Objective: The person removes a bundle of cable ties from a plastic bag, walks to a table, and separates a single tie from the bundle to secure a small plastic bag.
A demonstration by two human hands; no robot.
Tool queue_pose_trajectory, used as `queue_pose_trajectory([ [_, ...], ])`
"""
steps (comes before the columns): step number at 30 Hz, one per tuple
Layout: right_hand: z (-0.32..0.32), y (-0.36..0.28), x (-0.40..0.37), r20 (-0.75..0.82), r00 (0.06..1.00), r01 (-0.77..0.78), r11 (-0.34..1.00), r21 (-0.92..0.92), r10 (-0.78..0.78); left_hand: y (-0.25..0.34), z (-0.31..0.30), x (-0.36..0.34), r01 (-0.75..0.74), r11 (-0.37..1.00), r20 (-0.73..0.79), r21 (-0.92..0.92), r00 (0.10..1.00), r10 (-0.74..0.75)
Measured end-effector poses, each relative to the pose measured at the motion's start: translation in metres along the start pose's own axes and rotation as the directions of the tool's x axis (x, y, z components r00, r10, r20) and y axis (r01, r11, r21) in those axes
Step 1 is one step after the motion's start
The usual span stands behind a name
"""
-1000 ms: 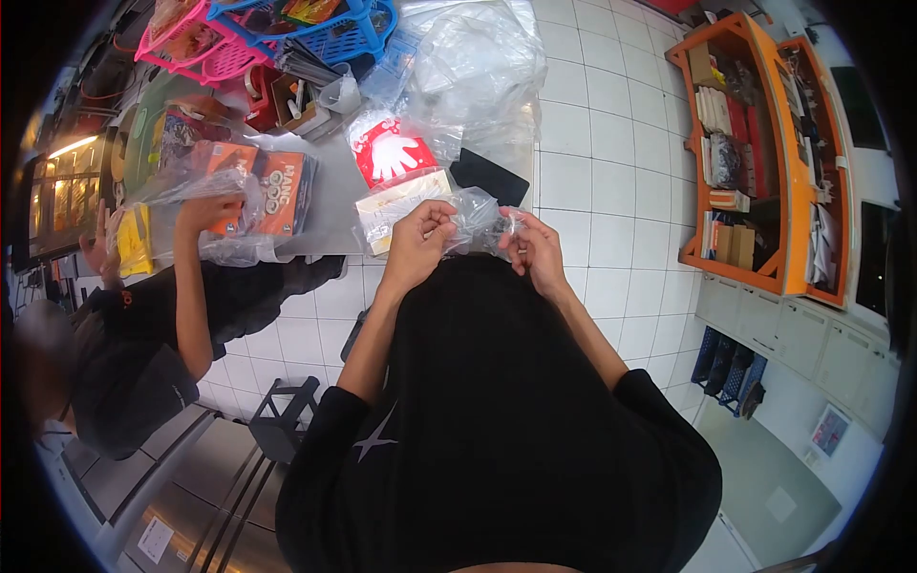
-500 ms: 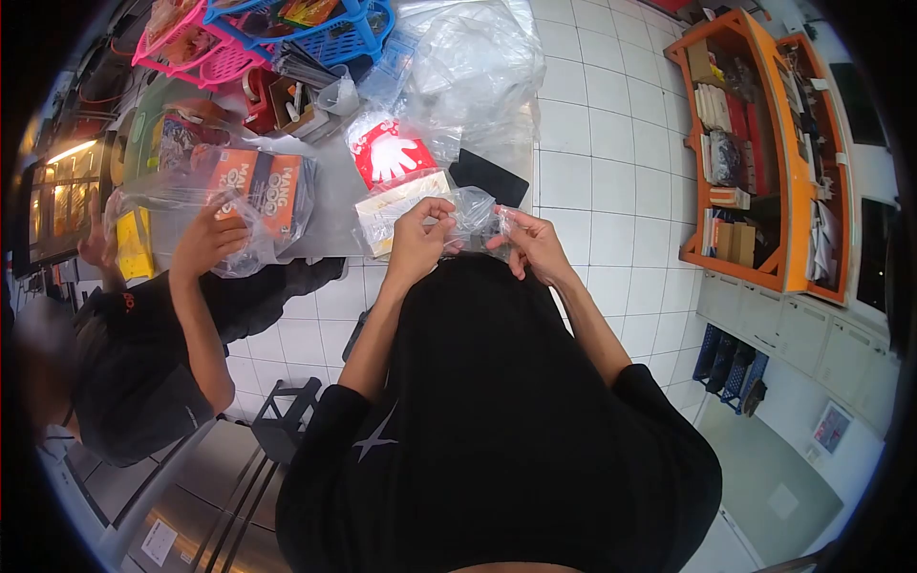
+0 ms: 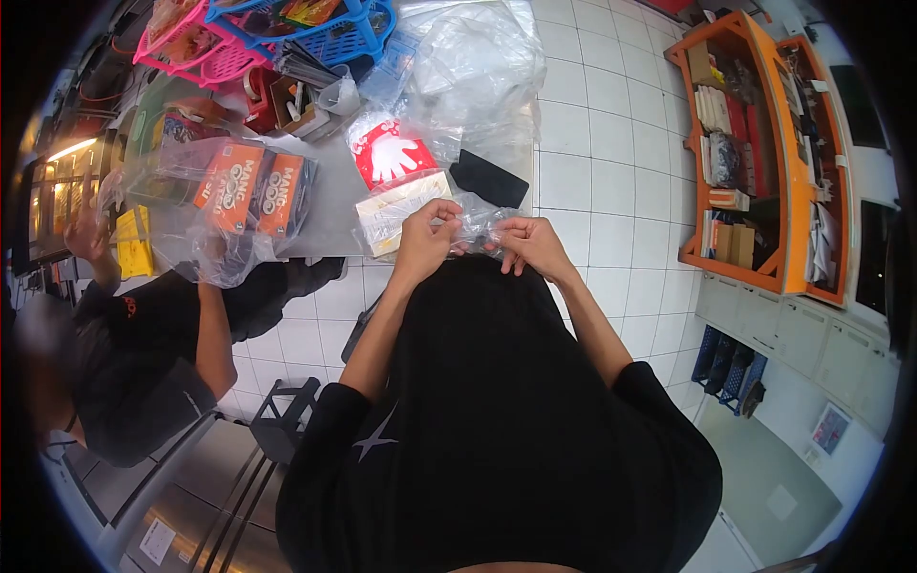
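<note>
Near the front edge of the table, my left hand (image 3: pixel 428 232) pinches one side of a crumpled clear plastic bag (image 3: pixel 475 222). The opposite side is gripped between the thumb and fingers of my right hand (image 3: pixel 531 245). The bag stretches across the short gap between them. A white box in clear wrap (image 3: pixel 396 212) sits just left of the bag, beside my left hand. Behind that box lies a red packet with a white glove print (image 3: pixel 392 156). A flat black item (image 3: pixel 490 178) rests beyond my right hand.
At left, a co-worker handles a clear bag around orange boxes (image 3: pixel 234 189), by a yellow packet (image 3: pixel 135 241). Pink (image 3: pixel 224 67) and blue baskets (image 3: pixel 349 38) and plastic sheets (image 3: pixel 468 67) lie at the back. An orange cabinet (image 3: pixel 745 143) stands right, a dark stool (image 3: pixel 285 420) lower left.
My right hand has come slightly closer to my left, bunching the plastic bag. The co-worker's bag has been drawn further over the orange boxes, and their near hand is now behind the plastic.
</note>
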State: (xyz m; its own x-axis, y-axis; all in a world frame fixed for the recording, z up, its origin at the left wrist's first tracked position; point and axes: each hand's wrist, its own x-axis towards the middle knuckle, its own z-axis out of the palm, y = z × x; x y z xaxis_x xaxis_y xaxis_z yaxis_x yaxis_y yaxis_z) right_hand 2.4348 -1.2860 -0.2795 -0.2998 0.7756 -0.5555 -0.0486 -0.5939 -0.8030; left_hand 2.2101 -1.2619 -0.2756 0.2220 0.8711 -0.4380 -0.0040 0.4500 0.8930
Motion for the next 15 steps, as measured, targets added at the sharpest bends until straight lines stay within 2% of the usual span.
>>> queue_pose_trajectory([
  [4, 0.006, -0.002, -0.003, -0.089, 0.996, 0.009, 0.996, -0.086, -0.016, -0.001, 0.003, -0.002, 0.014, 1.000, 0.005, 0.007, 1.000, -0.014],
  [8, 0.007, 0.002, -0.002, -0.110, 0.992, 0.038, 0.985, -0.168, -0.057, -0.010, 0.006, 0.001, 0.038, 0.999, 0.043, 0.004, 0.998, -0.038],
  [10, 0.005, 0.014, 0.003, -0.137, 0.976, 0.149, 0.977, -0.155, -0.171, -0.018, 0.008, 0.003, -0.048, 0.998, 0.032, 0.046, 0.998, 0.047],
  [14, 0.009, 0.010, -0.001, -0.198, 0.965, 0.137, 0.976, -0.170, -0.170, -0.020, 0.014, 0.003, -0.058, 0.998, 0.015, 0.008, 0.998, 0.057],
  [15, 0.011, 0.008, -0.002, -0.234, 0.954, 0.138, 0.967, -0.213, -0.188, -0.021, 0.015, 0.003, -0.099, 0.994, -0.005, 0.050, 0.995, 0.099],
])
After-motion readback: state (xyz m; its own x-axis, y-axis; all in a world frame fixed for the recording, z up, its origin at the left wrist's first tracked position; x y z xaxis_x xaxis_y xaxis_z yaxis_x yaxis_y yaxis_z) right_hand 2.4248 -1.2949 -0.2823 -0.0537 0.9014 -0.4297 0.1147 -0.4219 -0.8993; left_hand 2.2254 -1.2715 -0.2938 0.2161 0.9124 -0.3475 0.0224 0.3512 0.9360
